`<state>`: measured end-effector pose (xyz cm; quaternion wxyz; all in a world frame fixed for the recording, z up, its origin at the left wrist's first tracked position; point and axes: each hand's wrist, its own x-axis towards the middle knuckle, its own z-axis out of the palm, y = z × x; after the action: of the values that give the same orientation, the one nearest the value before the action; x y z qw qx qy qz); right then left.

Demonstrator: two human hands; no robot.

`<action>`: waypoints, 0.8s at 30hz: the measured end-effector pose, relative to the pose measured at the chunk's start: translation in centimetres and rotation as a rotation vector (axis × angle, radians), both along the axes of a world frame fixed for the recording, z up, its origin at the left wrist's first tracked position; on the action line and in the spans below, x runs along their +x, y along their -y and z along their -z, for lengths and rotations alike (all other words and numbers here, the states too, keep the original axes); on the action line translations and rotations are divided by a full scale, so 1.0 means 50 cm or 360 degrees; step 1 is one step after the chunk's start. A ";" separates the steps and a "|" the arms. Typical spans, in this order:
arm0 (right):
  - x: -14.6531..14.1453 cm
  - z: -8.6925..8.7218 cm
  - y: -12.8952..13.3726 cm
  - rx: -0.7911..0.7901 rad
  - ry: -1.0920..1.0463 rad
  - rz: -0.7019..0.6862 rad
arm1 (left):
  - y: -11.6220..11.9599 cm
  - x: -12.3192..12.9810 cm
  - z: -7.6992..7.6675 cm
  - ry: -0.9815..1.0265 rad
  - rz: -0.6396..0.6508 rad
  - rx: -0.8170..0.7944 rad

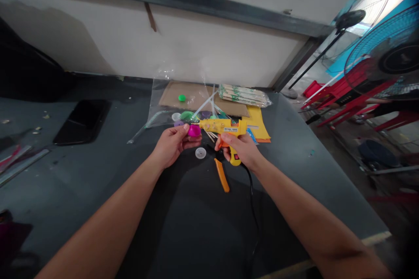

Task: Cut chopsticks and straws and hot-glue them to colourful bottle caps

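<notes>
My left hand [172,144] pinches a magenta plastic bottle cap [194,130] between thumb and fingers. My right hand [240,148] grips a yellow hot glue gun [222,126], its nozzle pointing at the cap and almost touching it. A black power cord [252,187] trails from the gun across a black mat. Just below my hands lie a white bottle cap [200,153] and an orange utility knife [221,175]. Beyond them, several coloured caps sit near a clear plastic bag [183,96], which partly covers a cardboard sheet [199,98].
A black smartphone [81,122] lies face down on the grey table [310,170] to the left. Wrapped wooden sticks [244,96] and yellow paper [258,124] lie at the back. A wall stands behind; a standing fan [389,59] and red plastic chairs [343,91] are beyond the right edge.
</notes>
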<state>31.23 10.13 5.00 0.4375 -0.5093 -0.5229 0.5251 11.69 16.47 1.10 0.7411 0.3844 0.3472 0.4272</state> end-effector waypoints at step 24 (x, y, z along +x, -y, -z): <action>0.003 0.010 -0.002 0.0024 0.0033 0.0011 | -0.001 -0.001 -0.004 -0.0015 -0.0016 -0.0010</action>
<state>31.39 10.23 4.51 0.4377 -0.5133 -0.5296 0.5142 11.63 16.50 1.29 0.7385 0.3822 0.3539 0.4281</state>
